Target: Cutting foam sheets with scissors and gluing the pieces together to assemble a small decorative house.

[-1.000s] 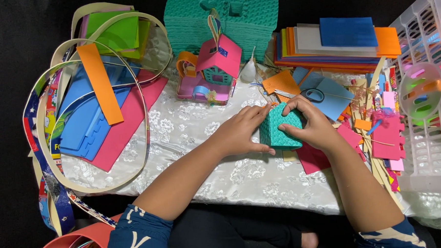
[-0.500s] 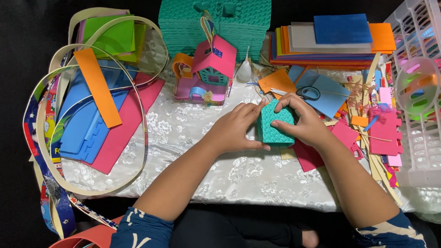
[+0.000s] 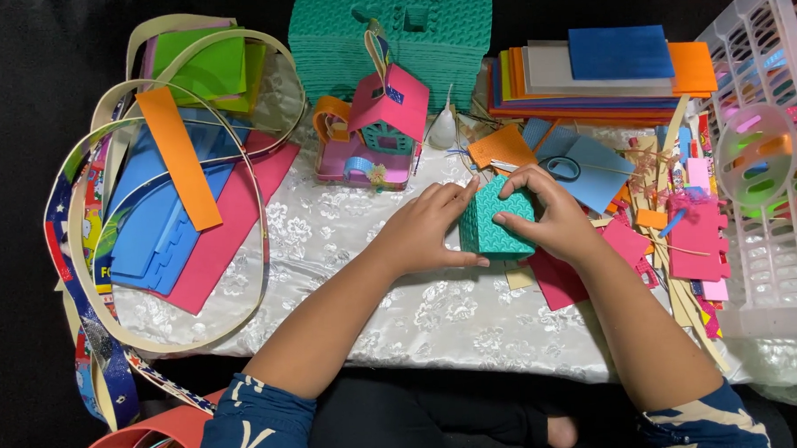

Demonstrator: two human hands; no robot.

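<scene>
A small teal foam box (image 3: 493, 221) shaped like a little house stands on the white patterned cloth (image 3: 348, 288). My left hand (image 3: 421, 228) presses against its left side, fingers along the top edge. My right hand (image 3: 553, 214) wraps the right side and top, thumb on the front face. Both hands grip the box between them. Just behind it stands a finished foam house (image 3: 373, 128) with a pink roof and purple base.
Blue, pink, orange and green foam sheets (image 3: 177, 205) lie at left inside loops of ribbon (image 3: 92, 288). A teal foam stack (image 3: 392, 30) sits at the back, coloured sheets (image 3: 605, 67) at back right, scraps (image 3: 673, 232) and a white plastic basket (image 3: 767, 167) at right.
Both hands have shifted slightly on the teal box, closing more tightly round it; the box has stayed in about the same place.
</scene>
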